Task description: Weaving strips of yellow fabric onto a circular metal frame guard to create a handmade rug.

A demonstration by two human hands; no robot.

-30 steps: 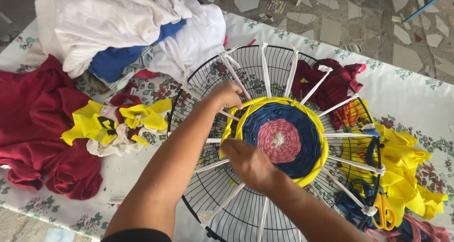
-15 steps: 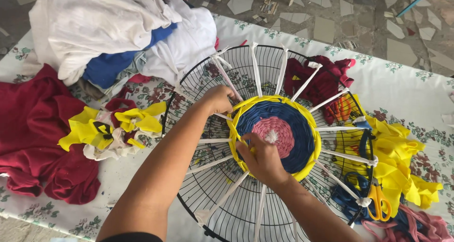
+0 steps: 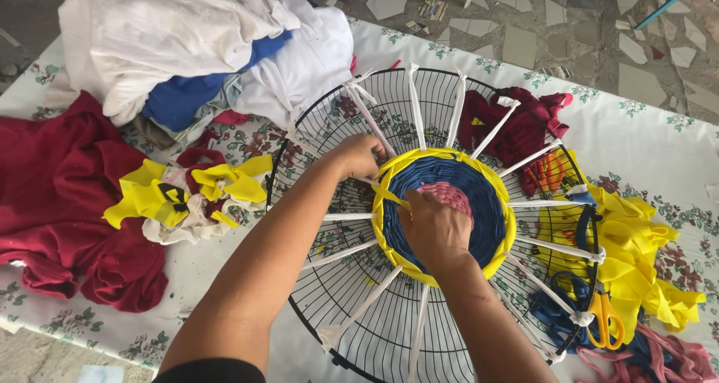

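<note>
So the round woven mat [image 3: 449, 203] (pink center, blue ring, yellow rim) sits dead center on the black wire fan guard [image 3: 352, 308], laced over white fabric spokes [image 3: 352, 252], all on the floral tabletop [image 3: 644, 136]. Left hand [image 3: 358, 156] is curled shut around the mat's edge at about 10 o'clock, and the right hand [image 3: 434, 229] presses on the blue ring at 7 o'clock, fingers pinching a yellow strip [image 3: 391, 196]. Orange-handled scissors [image 3: 607, 319] lie at 4 o'clock, with a red cloth [image 3: 52, 196] at 9 o'clock.
</note>
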